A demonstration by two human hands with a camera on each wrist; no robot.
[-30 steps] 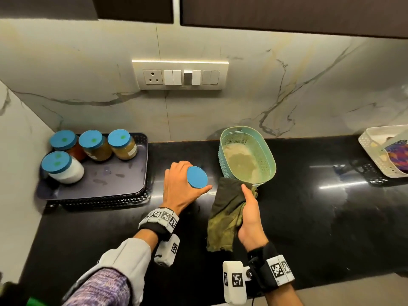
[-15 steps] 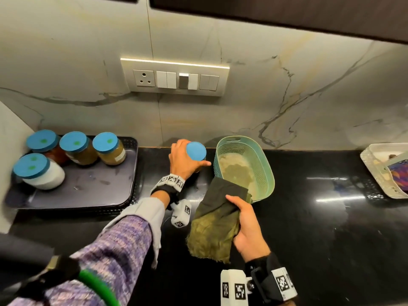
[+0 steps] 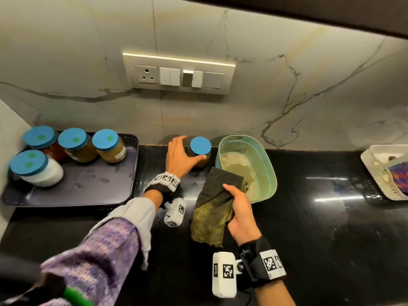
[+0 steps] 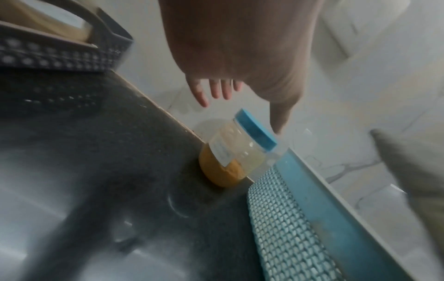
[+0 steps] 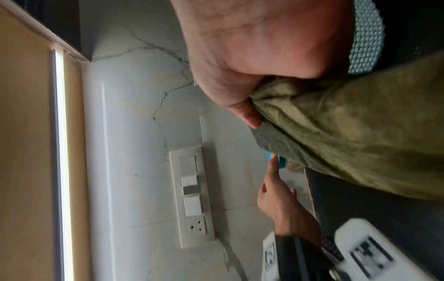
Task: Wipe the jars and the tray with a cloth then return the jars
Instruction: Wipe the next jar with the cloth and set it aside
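Note:
A blue-lidded jar (image 3: 200, 149) of orange-brown paste stands on the black counter against the wall, left of a teal basket. My left hand (image 3: 182, 152) is beside it with fingers spread and straight. In the left wrist view those fingers (image 4: 217, 91) hover clear of the jar (image 4: 230, 152), and only the thumb is near the lid. My right hand (image 3: 239, 206) grips a crumpled green cloth (image 3: 212, 208) in front of the basket. The dark tray (image 3: 88, 188) at the left holds several blue-lidded jars, among them a white one (image 3: 37, 171).
The teal basket (image 3: 262, 171) sits right of the jar with a pale cloth inside. A white basket (image 3: 375, 173) stands at the far right edge. A switch panel (image 3: 178, 74) is on the marble wall. Dark cabinets hang overhead.
My left hand carried the jar from mid-counter back to the wall beside the teal basket, set it down and opened its fingers. The right hand kept holding the cloth.

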